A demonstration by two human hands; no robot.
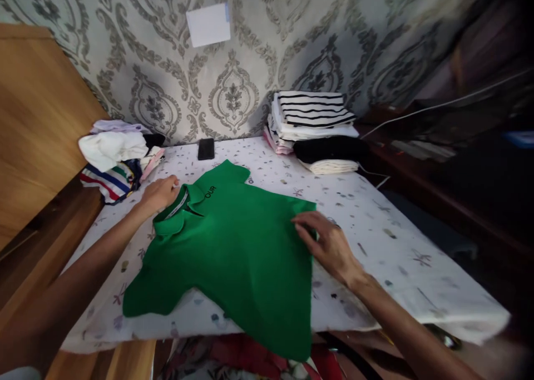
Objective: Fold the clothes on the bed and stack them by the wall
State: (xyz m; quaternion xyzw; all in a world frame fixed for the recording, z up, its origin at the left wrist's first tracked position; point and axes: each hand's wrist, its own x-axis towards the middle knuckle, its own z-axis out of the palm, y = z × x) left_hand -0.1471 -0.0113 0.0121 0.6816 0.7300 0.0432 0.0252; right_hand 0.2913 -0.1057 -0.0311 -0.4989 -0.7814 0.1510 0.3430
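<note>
A green polo shirt [246, 235] lies spread on the covered table, its collar to the left and its hem to the right. Dark letters show on the chest near the collar, and the lower hem corner hangs over the near table edge. My left hand [161, 193] is beside the collar, its fingers curled together; whether they grip anything is hidden. Over the hem side is my right hand [327, 241], with thumb and forefinger apart and fingertips at the fabric. It holds nothing that I can see.
Folded clothes [315, 129] are stacked at the back right, a striped one on top. Crumpled clothes [112, 157] lie at the back left beside a wooden panel [37, 124]. A black phone [206, 149] rests near the wall. A white cable [438, 103] runs at the right.
</note>
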